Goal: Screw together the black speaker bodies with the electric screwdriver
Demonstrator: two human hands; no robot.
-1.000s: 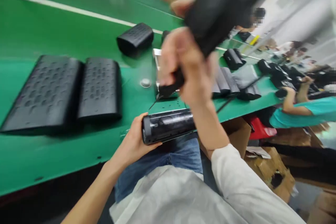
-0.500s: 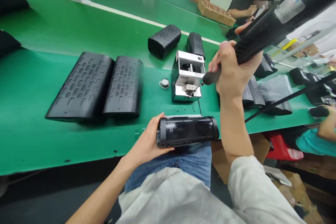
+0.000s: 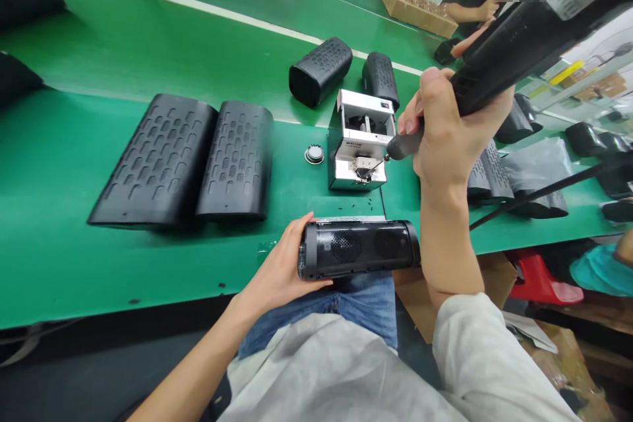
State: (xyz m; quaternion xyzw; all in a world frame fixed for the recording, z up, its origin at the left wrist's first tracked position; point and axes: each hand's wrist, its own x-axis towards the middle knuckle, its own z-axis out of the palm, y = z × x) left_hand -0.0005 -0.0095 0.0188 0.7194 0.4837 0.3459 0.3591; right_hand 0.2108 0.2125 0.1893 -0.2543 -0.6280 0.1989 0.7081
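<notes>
Black speaker unit, one: lying nearer than the silver machine, the left hand gripping its left end. Black screwdriver, one: the right hand is clasping it, its bit reaching the machine's front. Metal disc, one: resting just left of the machine. Textured housings, two: lying farther left.

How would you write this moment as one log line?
left hand: holds speaker; right hand: holds screwdriver, tip at metal box; table: black covers
</notes>
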